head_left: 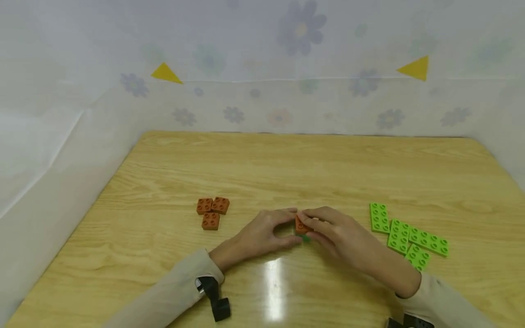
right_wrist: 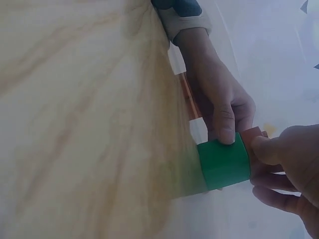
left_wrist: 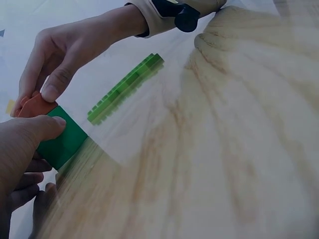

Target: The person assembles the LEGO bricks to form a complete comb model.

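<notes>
Near the middle of the table, a reddish-brown brick sits on top of a larger green block. My left hand holds the green block from the left, its thumb on the near face. From the right, my right hand pinches the brown brick, with fingers over its top. Both wrist views show the two pieces touching; whether their studs are fully pressed together I cannot tell. In the right wrist view, the green block stands on or just above the table.
Three reddish-brown bricks lie close together on the left of the wooden table. On the right are several flat light-green studded plates, partly near my right forearm. A flower-patterned white sheet hangs behind the table.
</notes>
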A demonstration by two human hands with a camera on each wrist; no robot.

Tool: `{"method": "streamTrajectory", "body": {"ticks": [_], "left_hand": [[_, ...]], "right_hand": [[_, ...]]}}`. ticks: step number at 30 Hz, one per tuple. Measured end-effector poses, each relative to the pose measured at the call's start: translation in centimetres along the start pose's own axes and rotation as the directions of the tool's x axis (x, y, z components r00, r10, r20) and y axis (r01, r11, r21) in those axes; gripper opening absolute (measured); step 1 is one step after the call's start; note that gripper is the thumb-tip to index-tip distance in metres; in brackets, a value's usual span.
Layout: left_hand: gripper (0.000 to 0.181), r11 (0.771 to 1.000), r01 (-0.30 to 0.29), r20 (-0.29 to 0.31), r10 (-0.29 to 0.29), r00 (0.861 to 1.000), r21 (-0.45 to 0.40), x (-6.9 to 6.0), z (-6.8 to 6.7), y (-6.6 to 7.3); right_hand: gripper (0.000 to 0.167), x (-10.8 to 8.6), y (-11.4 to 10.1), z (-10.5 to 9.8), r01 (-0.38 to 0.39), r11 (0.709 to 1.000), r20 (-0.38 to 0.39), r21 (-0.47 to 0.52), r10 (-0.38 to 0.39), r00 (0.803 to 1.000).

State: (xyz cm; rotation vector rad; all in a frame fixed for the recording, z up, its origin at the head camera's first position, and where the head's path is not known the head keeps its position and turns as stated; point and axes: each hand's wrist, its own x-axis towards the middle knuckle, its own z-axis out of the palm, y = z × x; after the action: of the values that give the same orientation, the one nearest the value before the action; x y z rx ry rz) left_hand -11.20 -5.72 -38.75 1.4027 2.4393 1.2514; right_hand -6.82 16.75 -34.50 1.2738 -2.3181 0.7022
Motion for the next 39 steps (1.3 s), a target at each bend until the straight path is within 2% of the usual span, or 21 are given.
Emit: {"method": "streamTrajectory", "body": {"ticks": [8,16,20,24,31,36,39], "left_hand": [[0.049,1.000,0.003,0.001,-0.003,1.000,0.026,-0.2,0.2,0.1],[0.045,0.999,-0.030,-0.008,0.030,1.000,0.025,0.1,0.4,0.1],[0.044,1.000,-0.015,-0.005,0.015,1.000,0.027,-0.1,0.4,0.3],[0.044,0.999,0.013,-0.006,-0.013,1.000,0.038,-0.3,0.6,0.5],[0.045,0.999,0.026,-0.014,-0.026,1.000,0.031,-0.4,0.6,0.6],[0.047,0.999,0.035,-0.009,-0.035,0.999,0.026,-0.4,0.4,0.5],[0.048,0.999,0.041,-0.007,-0.041,0.999,0.026,-0.5,0.4,0.4]], "right_hand": [[0.048,-0.5,-0.2,0.2,0.005,1.000,-0.025,-0.016,-0.006,1.000],[0.047,-0.5,-0.1,0.0,0.018,1.000,-0.050,-0.006,-0.019,0.999],[0.051,-1.3,0.0,-0.4,-0.032,0.999,-0.019,-0.020,0.031,0.999],[0.057,-3.1,0.8,-1.5,-0.107,0.990,-0.002,-0.097,0.108,0.994],[0.062,-6.1,2.6,-4.1,-0.180,0.967,-0.066,-0.181,0.171,0.983],[0.067,-7.4,3.1,-5.1,-0.240,0.945,-0.072,-0.223,0.230,0.971],[0.058,-7.9,3.3,-5.2,-0.274,0.934,-0.063,-0.228,0.267,0.962]]}}
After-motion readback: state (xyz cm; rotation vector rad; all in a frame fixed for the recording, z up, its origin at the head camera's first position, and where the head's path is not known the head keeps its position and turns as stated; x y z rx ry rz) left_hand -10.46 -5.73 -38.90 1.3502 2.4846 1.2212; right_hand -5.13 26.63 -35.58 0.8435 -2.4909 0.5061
